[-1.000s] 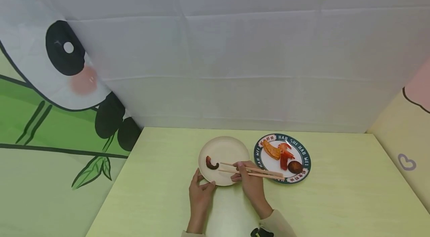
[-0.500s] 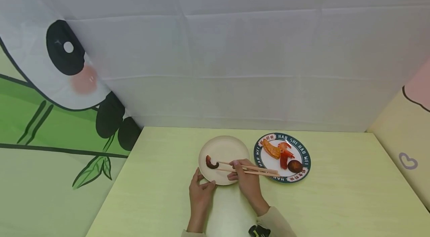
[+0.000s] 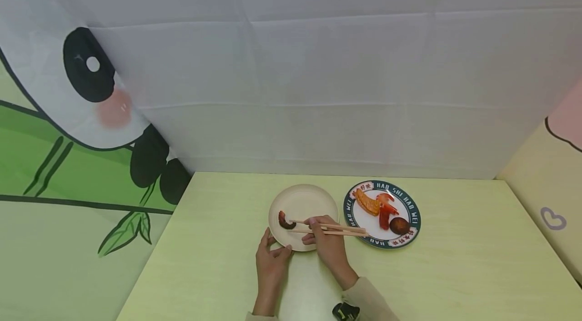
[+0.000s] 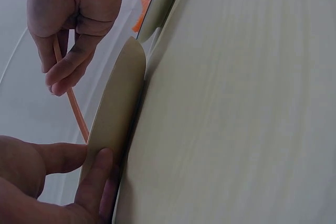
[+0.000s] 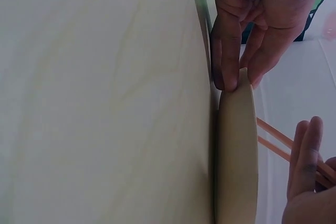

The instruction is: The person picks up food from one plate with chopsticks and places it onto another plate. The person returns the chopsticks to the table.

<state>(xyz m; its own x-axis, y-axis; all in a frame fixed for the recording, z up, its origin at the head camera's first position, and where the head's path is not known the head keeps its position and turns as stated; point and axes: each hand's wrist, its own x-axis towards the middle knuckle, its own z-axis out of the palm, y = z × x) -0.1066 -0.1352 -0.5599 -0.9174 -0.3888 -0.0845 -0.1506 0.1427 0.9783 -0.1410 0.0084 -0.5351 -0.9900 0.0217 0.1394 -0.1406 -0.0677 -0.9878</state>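
Observation:
A beige round plate [image 3: 311, 197] lies on the table, a dark curled food piece [image 3: 285, 222] with a reddish end on its left part. My left hand [image 3: 273, 263] grips the plate's near left rim, thumb and fingers pinching the edge in the left wrist view. Over the plate's right side, my right hand [image 3: 329, 247] holds a pair of wooden chopsticks [image 3: 352, 228]. Their tips point left, right at the food piece, one close to each side of its right end. From the right wrist view, the plate's wall [image 5: 239, 166] hides the tips and the food.
Right of the beige plate stands a white plate with a dark lettered rim [image 3: 413, 207]. It bears an orange-yellow slice [image 3: 367, 203], red pieces [image 3: 384, 215] and a round brown piece [image 3: 400, 226]. A white cloth wall [image 3: 327, 108] rises behind the table.
My right hand has moved left with the chopsticks, bringing their tips from just right of the food piece to it. The left hand and both plates have stayed in place.

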